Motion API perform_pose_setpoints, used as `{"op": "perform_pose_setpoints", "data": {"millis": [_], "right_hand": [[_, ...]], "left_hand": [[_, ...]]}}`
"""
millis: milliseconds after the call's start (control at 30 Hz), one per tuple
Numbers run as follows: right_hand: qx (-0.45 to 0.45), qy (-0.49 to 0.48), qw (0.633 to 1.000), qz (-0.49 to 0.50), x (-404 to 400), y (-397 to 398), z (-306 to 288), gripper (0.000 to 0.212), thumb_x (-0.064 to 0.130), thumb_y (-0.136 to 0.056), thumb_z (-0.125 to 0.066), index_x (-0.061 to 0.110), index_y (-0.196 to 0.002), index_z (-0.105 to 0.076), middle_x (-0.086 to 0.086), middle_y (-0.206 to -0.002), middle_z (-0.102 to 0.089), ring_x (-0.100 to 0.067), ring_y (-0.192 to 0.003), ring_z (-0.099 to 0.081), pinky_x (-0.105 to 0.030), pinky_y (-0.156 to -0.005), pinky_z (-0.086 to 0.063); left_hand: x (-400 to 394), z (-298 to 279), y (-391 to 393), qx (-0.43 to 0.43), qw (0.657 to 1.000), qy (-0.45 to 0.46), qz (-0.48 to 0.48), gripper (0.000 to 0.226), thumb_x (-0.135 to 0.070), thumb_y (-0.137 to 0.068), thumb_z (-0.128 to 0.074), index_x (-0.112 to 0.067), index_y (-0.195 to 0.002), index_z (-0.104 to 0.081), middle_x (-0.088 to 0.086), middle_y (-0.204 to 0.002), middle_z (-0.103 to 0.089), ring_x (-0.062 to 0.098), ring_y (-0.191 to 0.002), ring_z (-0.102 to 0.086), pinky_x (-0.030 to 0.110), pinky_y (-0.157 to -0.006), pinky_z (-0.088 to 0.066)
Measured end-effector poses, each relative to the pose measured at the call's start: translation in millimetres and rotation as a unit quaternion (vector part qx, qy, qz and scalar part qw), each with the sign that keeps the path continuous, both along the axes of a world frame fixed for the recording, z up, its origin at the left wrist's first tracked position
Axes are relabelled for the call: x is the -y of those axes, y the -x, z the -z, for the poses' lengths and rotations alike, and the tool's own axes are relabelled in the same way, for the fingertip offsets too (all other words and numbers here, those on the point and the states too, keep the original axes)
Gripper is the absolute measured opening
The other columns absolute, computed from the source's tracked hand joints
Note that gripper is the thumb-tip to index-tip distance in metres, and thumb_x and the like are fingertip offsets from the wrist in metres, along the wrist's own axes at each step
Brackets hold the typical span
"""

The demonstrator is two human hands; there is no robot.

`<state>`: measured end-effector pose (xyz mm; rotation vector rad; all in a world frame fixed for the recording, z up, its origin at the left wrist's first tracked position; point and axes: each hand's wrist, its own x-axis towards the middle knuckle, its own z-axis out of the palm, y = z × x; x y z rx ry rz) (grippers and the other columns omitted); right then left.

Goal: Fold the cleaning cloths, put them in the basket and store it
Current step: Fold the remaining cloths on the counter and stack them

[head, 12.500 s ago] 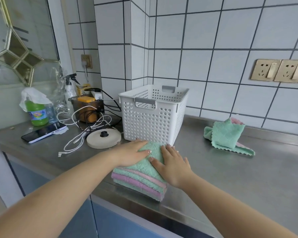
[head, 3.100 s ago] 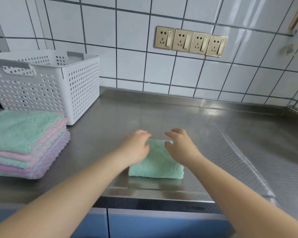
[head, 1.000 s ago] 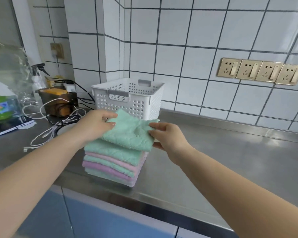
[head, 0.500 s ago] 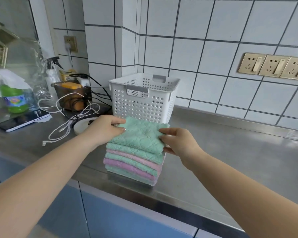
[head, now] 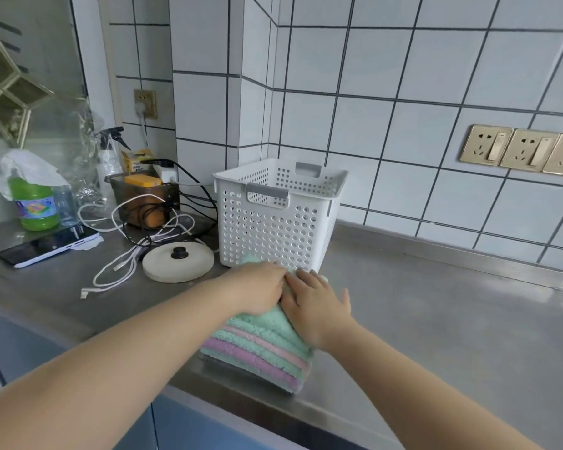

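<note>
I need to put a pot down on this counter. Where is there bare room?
The steel counter lies bare to the right of the white basket and the cloth stack, out to the tiled wall. Left of the basket it is crowded: round lid, white cables, phone, green bottle.

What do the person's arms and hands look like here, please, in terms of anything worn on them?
Both forearms are bare up to the picture's lower edge, with no sleeve in view. The left hand and the right hand show no gloves, rings, watch or bracelet. Fingernails look short and unpainted, though they are too blurred to be sure.
</note>
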<state>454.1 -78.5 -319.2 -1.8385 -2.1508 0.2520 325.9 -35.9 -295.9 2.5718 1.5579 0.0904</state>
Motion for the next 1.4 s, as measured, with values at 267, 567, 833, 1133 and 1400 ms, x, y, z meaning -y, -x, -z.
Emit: {"op": "perform_pose_setpoints", "data": {"millis": [267,567,833,1133,1400], "right_hand": [[-0.053,0.047,0.997,0.035,-1,-10,18,0.069,0.062,-0.092,-0.021,0.028,-0.150,-0.007,0.006,-0.160,0.000,-0.014,-0.146,0.003,-0.057,-0.113,0.000],[-0.197,0.034,0.979,0.040,12,-23,-10,0.078,0.058,-0.088,-0.047,0.019,-0.149,-0.018,-0.006,-0.152,-0.023,-0.025,-0.141,-0.021,-0.039,-0.115,-0.020],[-0.472,0.263,0.838,0.079,34,-34,5,0.072,0.069,-0.072,-0.058,0.031,-0.131,-0.044,0.009,-0.126,-0.055,-0.016,-0.117,-0.052,-0.041,-0.098,-0.045],[-0.473,0.329,0.808,0.119,38,-33,11,0.077,0.076,-0.057,-0.060,0.023,-0.113,-0.059,-0.005,-0.114,-0.063,-0.021,-0.105,-0.060,-0.036,-0.092,-0.048],[-0.589,0.282,0.746,0.131,37,-27,25,0.057,0.060,-0.068,-0.068,0.018,-0.106,-0.066,-0.009,-0.108,-0.070,-0.026,-0.106,-0.062,-0.036,-0.104,-0.041]], "left_hand": [[-9,23,37,0.092,0.989,0.089,-0.080,0.067,-0.054,-0.097,-0.022,-0.020,-0.151,-0.002,-0.002,-0.158,0.010,0.015,-0.146,0.005,0.031,-0.116,0.002],[-6,7,64,0.295,0.917,0.238,-0.126,0.099,-0.076,-0.072,-0.051,-0.045,-0.146,0.008,-0.012,-0.157,0.013,0.017,-0.146,0.001,0.042,-0.116,-0.004],[5,19,90,0.357,0.805,0.452,-0.146,0.081,-0.075,-0.056,-0.064,-0.032,-0.125,-0.055,-0.002,-0.121,-0.066,0.019,-0.113,-0.060,0.042,-0.097,-0.048],[9,23,88,0.407,0.768,0.466,-0.166,0.077,-0.068,-0.061,-0.069,-0.025,-0.124,-0.058,0.004,-0.124,-0.065,0.024,-0.118,-0.057,0.047,-0.106,-0.040],[10,27,77,0.489,0.722,0.463,-0.161,0.073,-0.053,-0.060,-0.080,-0.020,-0.122,-0.060,0.006,-0.118,-0.067,0.023,-0.110,-0.064,0.044,-0.098,-0.047]]}}
